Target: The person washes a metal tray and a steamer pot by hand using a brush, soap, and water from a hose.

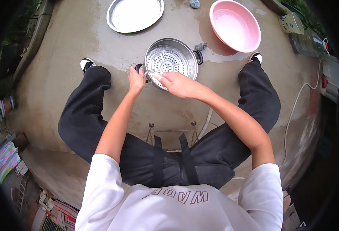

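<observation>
A round stainless-steel steamer pot with a perforated bottom stands on the wet concrete in front of me. My left hand grips its black side handle at the left rim. Over the near left part of the pot, my right hand holds a short pale object, apparently the end of a hose. Clear water splashes between this end and the pot's left rim, close to my left fingers. The opposite black handle is free of my hands.
A grey scouring pad lies beside the far handle. Beyond are a shiny metal basin, a stone and a pink basin with water. A pale hose runs past a low metal frame between my legs.
</observation>
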`<state>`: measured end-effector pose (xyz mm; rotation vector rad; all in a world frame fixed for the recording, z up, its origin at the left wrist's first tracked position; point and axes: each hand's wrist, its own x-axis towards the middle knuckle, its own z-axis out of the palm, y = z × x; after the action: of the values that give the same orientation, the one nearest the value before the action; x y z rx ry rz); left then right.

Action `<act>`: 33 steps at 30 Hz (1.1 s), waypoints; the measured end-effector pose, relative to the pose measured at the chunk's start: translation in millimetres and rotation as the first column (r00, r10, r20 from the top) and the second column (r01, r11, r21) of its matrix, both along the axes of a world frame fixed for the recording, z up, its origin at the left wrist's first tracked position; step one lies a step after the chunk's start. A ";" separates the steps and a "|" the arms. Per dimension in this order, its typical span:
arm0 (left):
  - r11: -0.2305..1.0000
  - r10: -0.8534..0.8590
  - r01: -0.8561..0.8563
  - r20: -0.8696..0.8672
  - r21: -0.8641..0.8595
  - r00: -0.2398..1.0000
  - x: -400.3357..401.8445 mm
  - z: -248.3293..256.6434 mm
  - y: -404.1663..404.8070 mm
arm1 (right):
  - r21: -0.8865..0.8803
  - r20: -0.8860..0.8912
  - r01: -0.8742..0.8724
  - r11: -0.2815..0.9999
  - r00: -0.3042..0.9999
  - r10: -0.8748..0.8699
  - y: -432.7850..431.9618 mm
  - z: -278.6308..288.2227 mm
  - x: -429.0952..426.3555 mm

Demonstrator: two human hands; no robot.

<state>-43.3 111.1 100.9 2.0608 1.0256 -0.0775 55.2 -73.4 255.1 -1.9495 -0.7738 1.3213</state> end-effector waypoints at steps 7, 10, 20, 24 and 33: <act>0.671 -0.170 0.165 0.067 -0.723 0.983 53.7 86.5 -37.1 | 0.048 -0.042 0.049 0.998 0.998 -0.047 -35.1 40.7 22.1; 0.562 0.069 0.008 0.057 -0.827 0.996 64.4 101.5 -48.6 | 0.072 -0.025 0.018 0.997 1.000 -0.016 -51.1 22.3 15.0; 0.942 -0.225 0.251 0.136 -0.221 0.965 47.5 118.3 -62.9 | -0.062 0.043 0.155 0.986 0.987 -0.152 -64.9 29.4 39.7; 0.917 -0.396 0.396 0.021 -0.049 0.918 38.6 150.0 -71.2 | -0.045 -0.245 0.155 0.987 0.956 -0.161 -68.2 12.8 38.5; 0.931 -0.364 0.364 -0.007 0.040 0.931 42.1 135.8 -49.6 | -0.177 -0.401 0.212 0.961 0.876 -0.268 -48.5 8.8 30.6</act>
<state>-1.1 61.6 236.7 2.2662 0.6359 -0.2489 85.8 -121.9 263.9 -1.6940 -0.2295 1.5889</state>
